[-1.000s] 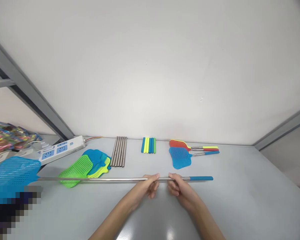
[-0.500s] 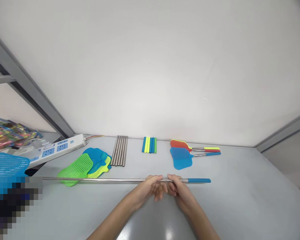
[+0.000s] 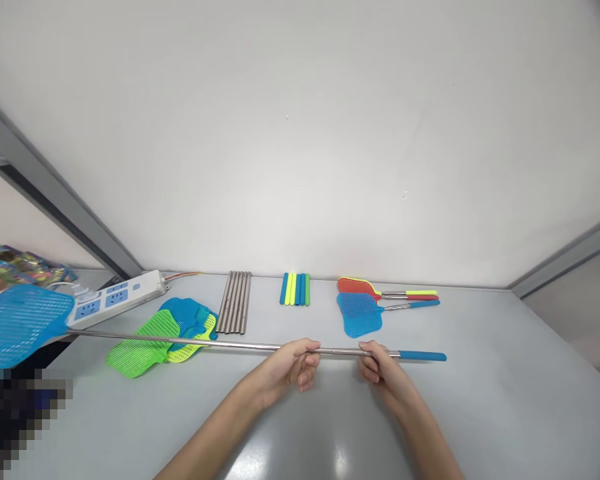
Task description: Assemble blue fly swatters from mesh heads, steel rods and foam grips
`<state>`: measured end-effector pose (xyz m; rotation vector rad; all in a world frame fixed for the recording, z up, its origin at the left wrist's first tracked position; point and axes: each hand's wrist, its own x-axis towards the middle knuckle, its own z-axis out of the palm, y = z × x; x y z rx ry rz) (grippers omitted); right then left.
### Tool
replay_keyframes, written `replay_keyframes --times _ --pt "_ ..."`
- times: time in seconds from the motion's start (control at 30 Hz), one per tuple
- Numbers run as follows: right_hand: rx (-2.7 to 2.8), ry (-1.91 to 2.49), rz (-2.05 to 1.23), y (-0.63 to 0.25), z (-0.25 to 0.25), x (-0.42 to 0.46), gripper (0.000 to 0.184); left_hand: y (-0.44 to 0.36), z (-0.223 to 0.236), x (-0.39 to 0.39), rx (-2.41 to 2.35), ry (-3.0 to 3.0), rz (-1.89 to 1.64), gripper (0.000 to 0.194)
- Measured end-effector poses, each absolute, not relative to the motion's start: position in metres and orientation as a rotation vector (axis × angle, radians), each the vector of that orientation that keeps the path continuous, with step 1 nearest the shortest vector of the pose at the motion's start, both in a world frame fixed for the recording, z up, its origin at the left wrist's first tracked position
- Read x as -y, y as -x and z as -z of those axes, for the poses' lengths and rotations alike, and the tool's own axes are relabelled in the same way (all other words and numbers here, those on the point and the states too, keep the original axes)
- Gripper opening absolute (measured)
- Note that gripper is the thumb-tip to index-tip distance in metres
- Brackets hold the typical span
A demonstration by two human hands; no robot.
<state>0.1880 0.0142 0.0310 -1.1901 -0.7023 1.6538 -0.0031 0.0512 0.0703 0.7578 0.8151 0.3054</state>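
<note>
Both hands grip one long telescopic fly swatter [image 3: 220, 344], its metal rod stretched out from left to right above the table. My left hand [image 3: 293, 365] pinches the rod near its middle. My right hand [image 3: 383, 370] is closed on the rod just left of the blue grip [image 3: 423, 356]. At the far left end is the swatter's perforated blue head [image 3: 23, 327]. Behind the rod lie loose swatter heads: a green one [image 3: 143, 347], blue ones [image 3: 187, 317] and a yellow one [image 3: 205, 343].
Several metal rods [image 3: 234, 303] and coloured grips [image 3: 295, 289] lie in rows by the wall. Short swatters, red [image 3: 357, 287] and blue [image 3: 360, 315] among them, lie further right. A power strip [image 3: 125, 298] and plastic-wrapped goods [image 3: 20, 267] are at left.
My hands have moved apart along the rod, the right hand and blue grip shifting right. The swatter's blue head is now higher and more fully in view.
</note>
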Motion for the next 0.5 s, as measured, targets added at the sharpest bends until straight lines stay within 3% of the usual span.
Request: replay_keyframes --times 0.5 --pt "0.717 1.230 -1.628 -0.200 -0.034 -0.014 0.042 0.028 -0.072 -0.048 -0.932 -0.798 -0.322 0.036"
